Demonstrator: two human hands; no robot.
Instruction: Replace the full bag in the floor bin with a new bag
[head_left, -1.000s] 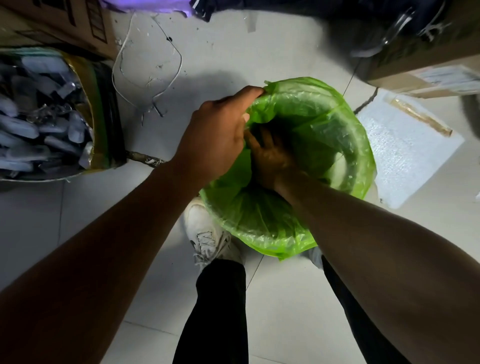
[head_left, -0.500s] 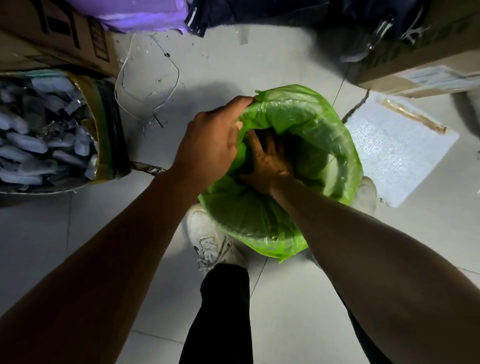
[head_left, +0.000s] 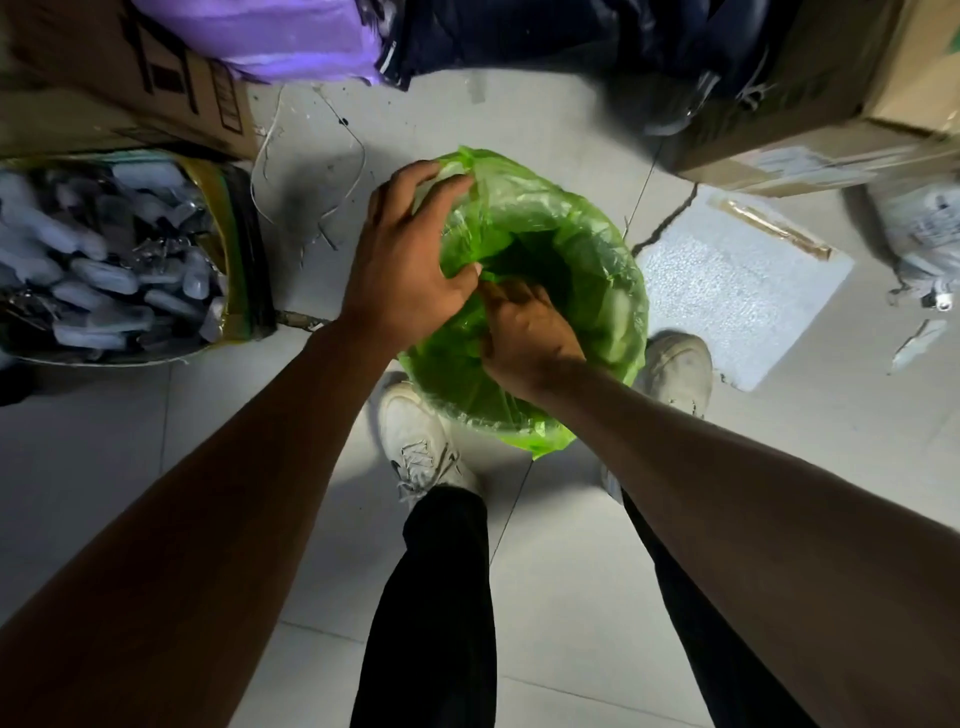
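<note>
Gripping the green bag (head_left: 582, 244), both hands, left (head_left: 405, 265) and right (head_left: 524, 338), hide its near rim; the bin is covered.

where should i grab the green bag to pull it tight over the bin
Probably pinch the loose flap of the green bag that sticks up at the far-left rim, where the left hand already grips it, coming from above and outside. Elsewhere the film lies folded flat over the rim. The right hand grips film inside the mouth.

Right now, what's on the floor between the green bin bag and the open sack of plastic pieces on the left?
Head view: loose white wire on bare tile, between the green bag and the sack.
</note>
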